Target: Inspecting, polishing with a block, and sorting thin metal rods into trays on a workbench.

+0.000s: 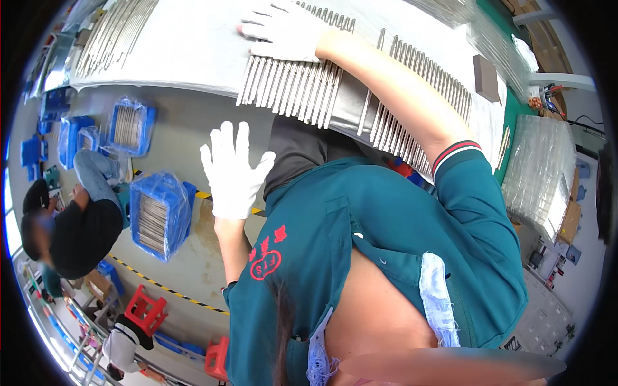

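My right hand (283, 32), in a white glove, is stretched flat with fingers spread over a row of slim metal rods (293, 87) on the white-covered table (180, 51). Its palm hides the middle of those rods. My left hand (233, 170), also white-gloved, is raised off the table's near edge, fingers apart and holding nothing. Under my right forearm lies a second row of metal rods (444, 83), and a single rod (365, 110) sits apart between the two rows.
More rods (119, 32) lie at the table's far left. A dark block (486, 78) stands at the right, near plastic-wrapped bundles (541, 174). Blue crates (161, 215) holding rods are on the floor at left, beside a seated person (90, 219). Red stools (145, 310) stand lower left.
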The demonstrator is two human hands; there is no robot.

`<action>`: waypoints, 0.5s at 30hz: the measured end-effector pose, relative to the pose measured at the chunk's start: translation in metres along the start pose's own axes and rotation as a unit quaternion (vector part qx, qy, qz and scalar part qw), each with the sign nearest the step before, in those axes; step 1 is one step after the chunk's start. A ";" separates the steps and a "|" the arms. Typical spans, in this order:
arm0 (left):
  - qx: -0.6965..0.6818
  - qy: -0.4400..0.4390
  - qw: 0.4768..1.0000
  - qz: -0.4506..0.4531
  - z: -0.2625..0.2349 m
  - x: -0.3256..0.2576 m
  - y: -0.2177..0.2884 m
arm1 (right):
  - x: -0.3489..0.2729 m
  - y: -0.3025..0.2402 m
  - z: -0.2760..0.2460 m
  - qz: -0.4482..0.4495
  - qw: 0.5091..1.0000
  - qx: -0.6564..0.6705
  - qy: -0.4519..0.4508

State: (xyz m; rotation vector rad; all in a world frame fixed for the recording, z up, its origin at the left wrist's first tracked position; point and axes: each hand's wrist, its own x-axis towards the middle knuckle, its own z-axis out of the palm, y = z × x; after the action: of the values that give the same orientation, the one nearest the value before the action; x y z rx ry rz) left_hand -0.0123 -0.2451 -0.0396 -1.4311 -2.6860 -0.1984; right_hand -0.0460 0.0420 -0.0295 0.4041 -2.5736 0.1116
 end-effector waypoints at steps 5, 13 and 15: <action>-0.008 -0.003 1.000 0.018 0.008 0.004 0.002 | -0.015 0.003 -0.011 0.004 0.994 0.009 -0.106; -0.056 -0.013 0.996 0.066 0.020 0.018 0.011 | -0.067 0.003 -0.040 0.025 0.986 -0.043 -0.157; -0.065 -0.023 0.995 0.070 0.023 0.020 0.012 | -0.073 0.002 -0.043 0.062 0.977 -0.051 -0.199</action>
State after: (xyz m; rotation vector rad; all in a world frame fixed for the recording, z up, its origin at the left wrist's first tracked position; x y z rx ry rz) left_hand -0.0135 -0.2185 -0.0585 -1.6733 -2.6386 -0.3393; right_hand 0.0345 0.0698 -0.0303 0.2456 -2.9841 -0.0658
